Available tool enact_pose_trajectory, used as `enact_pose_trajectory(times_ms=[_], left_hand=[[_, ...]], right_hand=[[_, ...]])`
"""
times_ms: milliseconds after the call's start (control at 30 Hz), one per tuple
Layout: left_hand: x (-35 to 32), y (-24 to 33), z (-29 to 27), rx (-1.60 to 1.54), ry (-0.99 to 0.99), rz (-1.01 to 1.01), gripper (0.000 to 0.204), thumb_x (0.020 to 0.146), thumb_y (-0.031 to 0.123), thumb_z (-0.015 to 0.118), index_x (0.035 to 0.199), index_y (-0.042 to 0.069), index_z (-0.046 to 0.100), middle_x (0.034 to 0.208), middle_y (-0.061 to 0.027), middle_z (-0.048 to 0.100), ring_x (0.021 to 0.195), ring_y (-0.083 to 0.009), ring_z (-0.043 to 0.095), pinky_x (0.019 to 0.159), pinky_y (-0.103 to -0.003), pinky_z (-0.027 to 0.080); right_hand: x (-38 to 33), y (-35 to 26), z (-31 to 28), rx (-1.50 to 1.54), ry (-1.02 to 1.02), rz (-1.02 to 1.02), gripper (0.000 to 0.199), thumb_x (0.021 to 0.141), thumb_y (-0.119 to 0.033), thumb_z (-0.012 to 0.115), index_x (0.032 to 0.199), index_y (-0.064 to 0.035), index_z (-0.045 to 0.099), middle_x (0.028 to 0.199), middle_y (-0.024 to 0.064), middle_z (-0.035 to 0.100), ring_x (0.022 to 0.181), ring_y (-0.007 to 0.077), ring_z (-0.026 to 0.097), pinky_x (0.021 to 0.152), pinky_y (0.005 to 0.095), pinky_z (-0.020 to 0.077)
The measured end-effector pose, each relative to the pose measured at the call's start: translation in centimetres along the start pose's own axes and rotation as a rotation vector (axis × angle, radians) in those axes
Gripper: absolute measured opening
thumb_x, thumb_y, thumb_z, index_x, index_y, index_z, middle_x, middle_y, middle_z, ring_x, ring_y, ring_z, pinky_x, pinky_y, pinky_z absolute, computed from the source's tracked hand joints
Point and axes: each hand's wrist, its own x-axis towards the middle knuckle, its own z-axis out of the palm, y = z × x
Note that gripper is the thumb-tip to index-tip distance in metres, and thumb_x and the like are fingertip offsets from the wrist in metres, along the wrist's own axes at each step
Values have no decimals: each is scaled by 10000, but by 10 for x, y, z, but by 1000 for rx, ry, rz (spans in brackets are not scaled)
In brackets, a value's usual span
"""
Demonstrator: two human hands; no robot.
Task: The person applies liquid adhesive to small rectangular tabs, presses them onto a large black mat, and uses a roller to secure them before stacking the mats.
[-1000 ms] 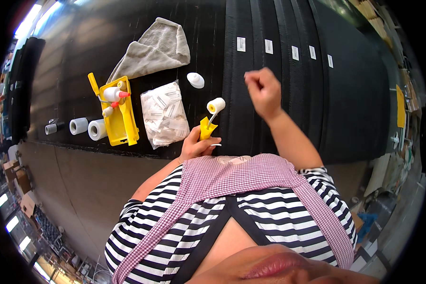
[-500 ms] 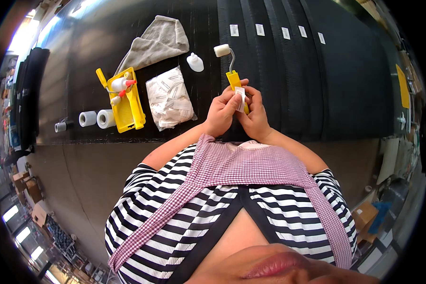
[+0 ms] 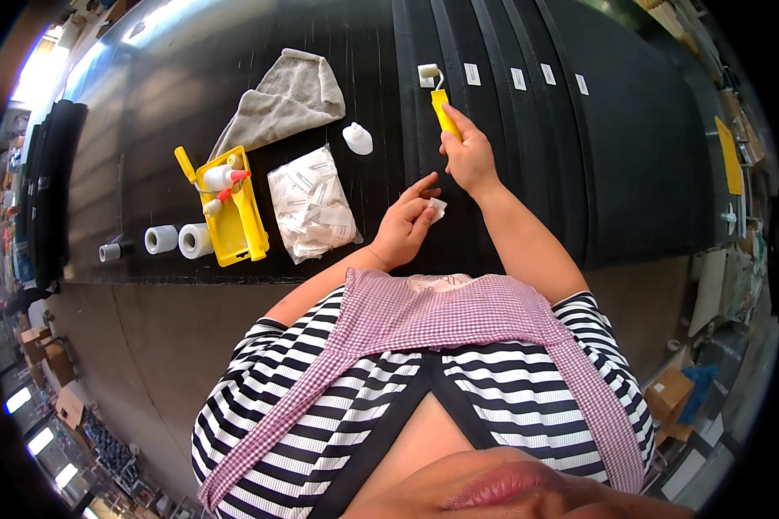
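My right hand (image 3: 472, 156) is closed round the yellow handle of a small paint roller (image 3: 441, 108). Its white head lies over a white label (image 3: 427, 81) on the leftmost of several black strips (image 3: 511, 147). Nearer to me, my left hand (image 3: 402, 227) pinches a small white paper piece (image 3: 437, 208) between thumb and fingers, the index finger stretched out. To the left of that hand lies a clear bag of white labels (image 3: 313, 203). A white bottle (image 3: 357, 138) lies beyond the bag.
A yellow paint tray (image 3: 227, 227) holds red-tipped white bottles (image 3: 221, 178), with a yellow handle at its edge. Tape rolls (image 3: 160, 240) stand left of it. Behind it a grey cloth (image 3: 290, 97) is spread. More white labels (image 3: 518, 79) sit in a row on the strips.
My hands have parted. The right one has carried the roller forward and right onto the strip's label, while the left has kept the paper piece and drawn slightly nearer to me.
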Motion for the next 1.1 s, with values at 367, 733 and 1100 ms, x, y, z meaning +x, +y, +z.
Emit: enact_pose_trajectory(times_ms=[367,733,1100], left_hand=[[1,3,-2,2,-10,-27,125,972,27,540,959,-33,649,1509,-189,456,1266,-309,580,1007,-358,485],[0,3,-3,-4,-9,-39,121,966,27,544,962,-22,654,1504,-177,467,1267,-309,580,1010,-361,481],[0,1,-3,-8,-5,1,137,974,36,550,949,-51,653,1490,-185,474,1235,-290,594,982,-340,503]], right_hand=[[35,-44,-13,92,-122,342,493,1008,-143,476,1499,-123,448,758,43,619,461,78,497,427,220,403],[28,-52,-30,319,-81,258,487,1022,-151,464,1508,-137,438,791,62,631,486,67,508,445,205,405],[-15,-24,-6,72,-89,254,489,1004,-92,490,1492,-103,457,774,26,573,498,56,496,471,212,455]])
